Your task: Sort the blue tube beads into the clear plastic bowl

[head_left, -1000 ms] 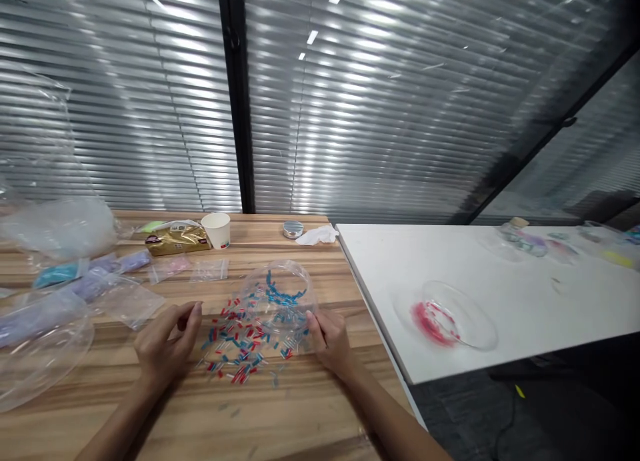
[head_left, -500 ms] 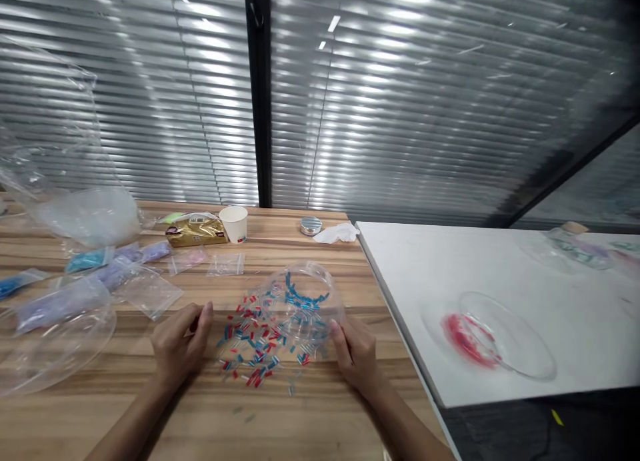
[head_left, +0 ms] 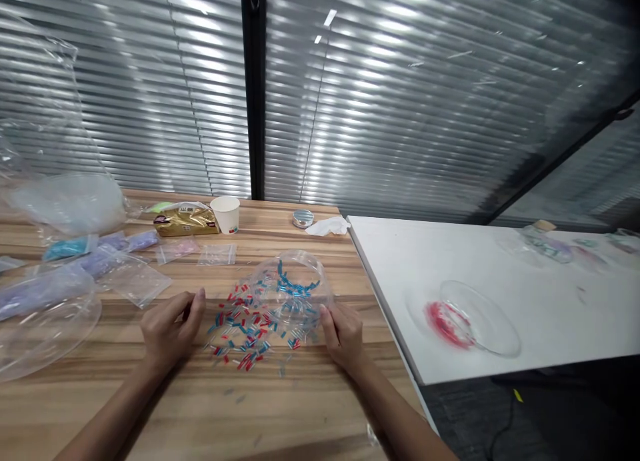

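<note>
My right hand (head_left: 343, 334) pinches the near right rim of a clear plastic bowl (head_left: 325, 284) between thumb and fingers. Small blue tube-like pieces (head_left: 295, 289) lie inside it. Loose red, blue and clear pieces (head_left: 245, 328) are scattered on the wooden table just left of the bowl, and some show through its wall. To the left of this pile rests my left hand (head_left: 173, 324), closed in a loose fist with its thumb on top. Nothing shows sticking out of that fist.
Small plastic bags (head_left: 137, 278) and a clear lid-like disc (head_left: 50, 341) lie at left. A gold tissue pack (head_left: 185, 221), paper cup (head_left: 226, 214), small round tin (head_left: 303, 218) and crumpled tissue (head_left: 329, 226) line the back. On the white table (head_left: 390, 261) stands a clear bowl (head_left: 493, 321) with red pieces.
The whole view has shifted slightly, so everything sits a little further left and higher. Both hands keep their poses, and the bowl stays in my right hand.
</note>
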